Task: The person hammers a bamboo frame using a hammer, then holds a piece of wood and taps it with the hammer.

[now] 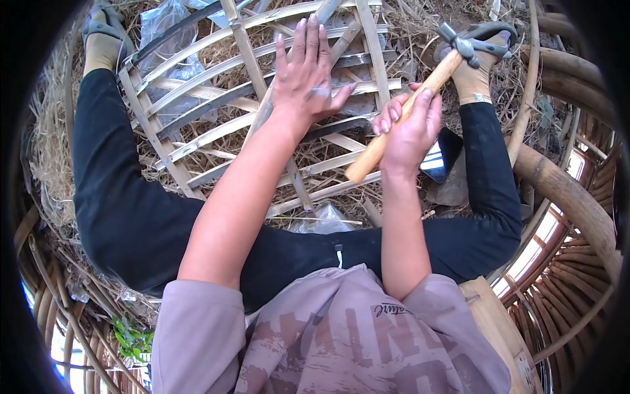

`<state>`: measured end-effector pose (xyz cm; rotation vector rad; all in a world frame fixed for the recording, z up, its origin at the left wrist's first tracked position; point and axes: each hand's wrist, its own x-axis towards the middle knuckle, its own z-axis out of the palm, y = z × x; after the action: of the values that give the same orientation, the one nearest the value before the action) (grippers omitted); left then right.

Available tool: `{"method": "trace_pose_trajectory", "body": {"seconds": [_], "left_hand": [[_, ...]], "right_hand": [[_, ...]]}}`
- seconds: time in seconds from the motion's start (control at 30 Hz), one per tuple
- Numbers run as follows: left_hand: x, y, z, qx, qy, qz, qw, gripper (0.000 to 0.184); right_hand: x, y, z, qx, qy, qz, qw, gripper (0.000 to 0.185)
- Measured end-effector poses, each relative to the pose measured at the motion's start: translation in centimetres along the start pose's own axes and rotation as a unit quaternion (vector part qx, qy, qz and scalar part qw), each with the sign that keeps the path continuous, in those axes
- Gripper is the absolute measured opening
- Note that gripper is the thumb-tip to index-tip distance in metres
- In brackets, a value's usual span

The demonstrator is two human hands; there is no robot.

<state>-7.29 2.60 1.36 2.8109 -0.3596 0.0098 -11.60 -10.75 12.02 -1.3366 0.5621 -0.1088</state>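
A lattice of split bamboo strips (212, 133) lies on the straw-covered ground between the person's legs. My left hand (305, 82) rests flat on its upper middle part, fingers spread and pointing away, with strips under the palm. To the right, my right hand (412, 128) is wrapped round the wooden handle of a hammer (436, 79). The metal head points up and away, near the right foot, and the handle's butt end hangs over the lattice's right side.
A dark phone (441, 155) lies right of my right hand, beside the right leg. Clear plastic sheets (161, 33) lie under and around the lattice. Thick bamboo poles (564, 190) curve along the right side. A wooden board (502, 328) stands at the lower right.
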Motion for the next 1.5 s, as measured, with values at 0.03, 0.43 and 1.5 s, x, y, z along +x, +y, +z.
{"method": "trace_pose_trajectory", "body": {"seconds": [0.03, 0.43, 1.5], "left_hand": [[0.1, -0.1, 0.2, -0.007, 0.017, 0.003, 1.0, 0.115], [-0.2, -0.3, 0.3, 0.021, 0.022, 0.01, 0.999, 0.106], [-0.3, -0.3, 0.4, -0.024, 0.023, 0.005, 0.999, 0.11]], "right_hand": [[-0.5, 0.4, 0.8, 0.012, 0.024, 0.007, 1.0, 0.027], [-2.3, 3.8, 3.1, 0.033, -0.042, 0.066, 0.996, 0.027], [-0.7, 3.8, -2.3, -0.468, -0.022, -0.337, 0.817, 0.02]]}}
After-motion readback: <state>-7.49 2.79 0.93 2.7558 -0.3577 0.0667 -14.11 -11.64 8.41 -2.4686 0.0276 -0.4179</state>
